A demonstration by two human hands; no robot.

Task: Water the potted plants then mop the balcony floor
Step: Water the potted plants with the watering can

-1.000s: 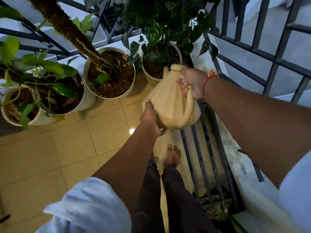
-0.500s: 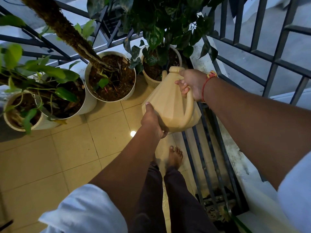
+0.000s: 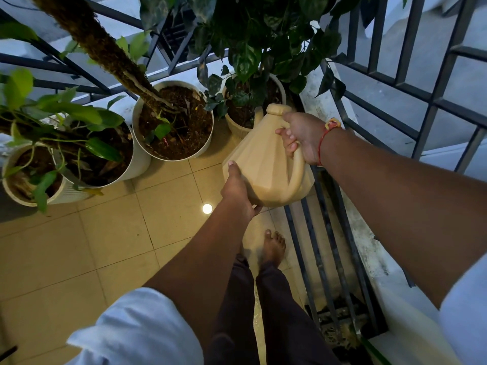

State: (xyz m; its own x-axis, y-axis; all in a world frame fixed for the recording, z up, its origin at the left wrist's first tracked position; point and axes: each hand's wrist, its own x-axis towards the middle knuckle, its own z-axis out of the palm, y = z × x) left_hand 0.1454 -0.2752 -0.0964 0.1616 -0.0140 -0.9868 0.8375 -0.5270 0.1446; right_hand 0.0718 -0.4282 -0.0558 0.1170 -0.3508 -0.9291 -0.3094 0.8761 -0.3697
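A beige faceted watering can (image 3: 263, 164) is tilted forward, its spout over the soil of the ribbed corner pot (image 3: 237, 129) under dark leaves. My right hand (image 3: 300, 138) grips the can's curved handle near the top. My left hand (image 3: 237, 191) holds the can's lower left side and base, thumb up along the body. A white pot with a moss pole (image 3: 172, 119) stands left of the can. Two more white pots (image 3: 126, 167) (image 3: 15, 191) with green vines sit further left.
Dark metal railing (image 3: 390, 83) runs along the right side and back. A barred floor drain (image 3: 329, 259) lies to the right of my bare foot (image 3: 272, 247). Beige floor tiles (image 3: 79, 254) spread left, with a bright light reflection (image 3: 207, 208).
The can and both hands have hardly moved; the view shifted slightly down and the pots slid a little lower in frame.
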